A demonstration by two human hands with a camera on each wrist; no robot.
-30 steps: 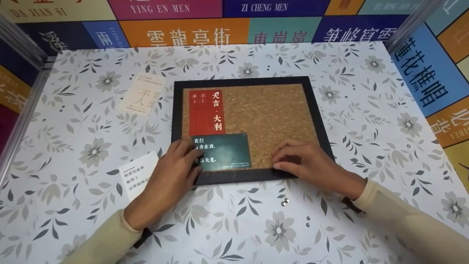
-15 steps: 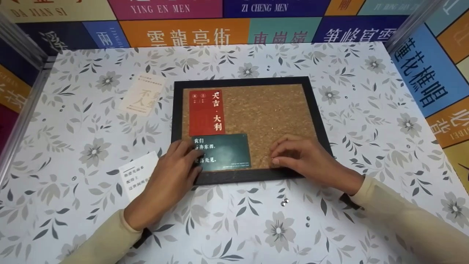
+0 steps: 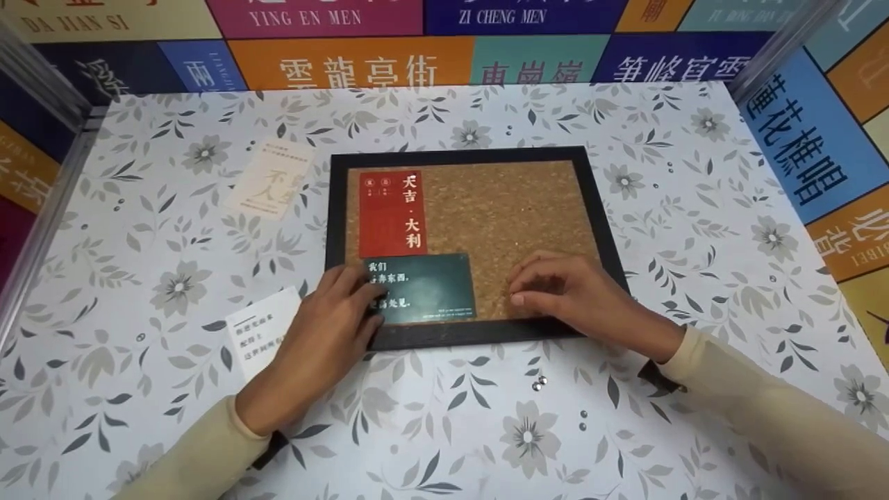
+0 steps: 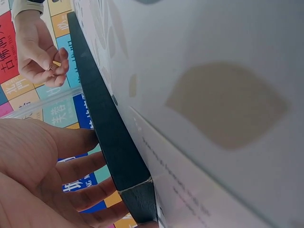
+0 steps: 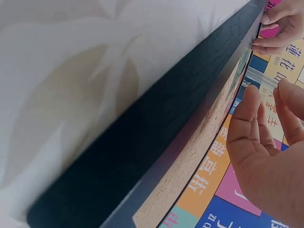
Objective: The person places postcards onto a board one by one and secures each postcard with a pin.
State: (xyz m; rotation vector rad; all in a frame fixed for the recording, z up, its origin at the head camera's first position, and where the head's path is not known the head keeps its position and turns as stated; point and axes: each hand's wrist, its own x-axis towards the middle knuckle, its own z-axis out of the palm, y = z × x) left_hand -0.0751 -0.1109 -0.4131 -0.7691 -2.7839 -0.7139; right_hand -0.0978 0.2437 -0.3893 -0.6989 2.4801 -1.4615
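A corkboard with a black frame lies on the table. A red card sits at its upper left, and a green card just below. My left hand rests on the board's lower left, with fingertips over the green card's left end and the frame, covering some print. In the left wrist view, fingers touch the black frame. My right hand hovers at the board's lower right, fingers loosely bent. The right wrist view shows a gap between thumb and forefinger, with nothing visible there.
Several small shiny tacks lie in front of the board. A white card is partly under my left hand, and a pale beige card lies further back on the left. Printed panels stand behind the flower-patterned tabletop.
My right hand has shifted slightly left and back over the cork, and its thumb and forefinger have parted a little. The left hand, the board and the cards have stayed in place.
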